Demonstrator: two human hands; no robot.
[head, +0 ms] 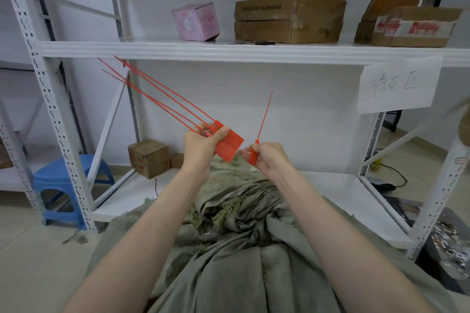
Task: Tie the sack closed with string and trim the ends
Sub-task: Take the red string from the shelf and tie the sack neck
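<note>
Above, both bare hands are working over the gathered neck of a large olive-green woven fabric sack (244, 223), which is lying on the floor in the near centre against the low shelf of a white metal rack (229, 51). The left hand (203, 146) is clamping a bundle of red plastic seal ties with flat rectangular tags (227, 147), their long thin tails fanning up and far left toward the rack's upright. The right hand (267, 157) is pinching the tag end of a single red plastic tie (262, 124), whose tail is pointing upward. The hands are near each other but apart.

The sack's neck appears bunched yet unbound, so the closing step is judged not yet begun. Several risks are arising here. With neither hand holding the neck, the folds may be loosening and spreading before the tie goes round. The bundle's fanned tails may be catching on the rack's perforated post. The single tie, being gripped only at its tag, may slip or twist during threading. No cutting tool can be made out with certainty for the trimming.
</note>
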